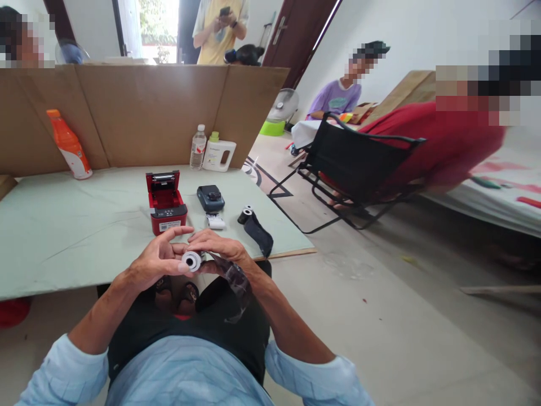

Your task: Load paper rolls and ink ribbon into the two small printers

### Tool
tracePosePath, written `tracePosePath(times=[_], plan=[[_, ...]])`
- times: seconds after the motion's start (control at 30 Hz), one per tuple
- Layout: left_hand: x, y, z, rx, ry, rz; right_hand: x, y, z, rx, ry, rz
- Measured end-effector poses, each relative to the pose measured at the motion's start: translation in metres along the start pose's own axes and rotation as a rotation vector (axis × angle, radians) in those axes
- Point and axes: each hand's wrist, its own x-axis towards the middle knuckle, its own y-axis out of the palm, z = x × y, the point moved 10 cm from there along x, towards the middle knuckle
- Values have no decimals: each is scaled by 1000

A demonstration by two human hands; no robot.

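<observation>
Above my lap, just off the table's near edge, a small white paper roll [193, 260] with a dark hollow core is held between both hands. My left hand [158, 258] has its thumb against the roll's end, with the index finger stretched out. Fingers of my right hand [220, 248] close round the other side. Thin dark see-through film [236, 285] trails down by my right wrist. Just beyond the hands stands a red and black label printer [168, 211], its lid raised and its inside showing.
On the pale green table [97, 225] are a dark portable printer [210, 197], white paper [215, 221], a roll with dark strip [258, 232], an orange bottle [70, 145], a clear bottle [198, 148] and a white jug [218, 155]. Cardboard [147, 113] stands behind. People sit rightward.
</observation>
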Motion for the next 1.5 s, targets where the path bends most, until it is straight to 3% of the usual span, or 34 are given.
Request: tracePosePath(times=[0.2,0.4,0.6,0.77,1.2,1.5], plan=[[-3,-3,-5,22,38,-101,-4,0,-1,98,69,-51],[-11,-6,-34,211,227,-269,-23,8,-31,289,355,-322],[-14,1,-53,504,328,-274,-20,66,-32,956,515,-161],[-8,7,-58,579,370,-204,-11,68,-20,1219,516,-195],[4,10,-61,530,391,-174,-5,54,-11,1322,527,-287],[10,8,-57,450,374,-206,-8,51,-23,1275,544,-343]])
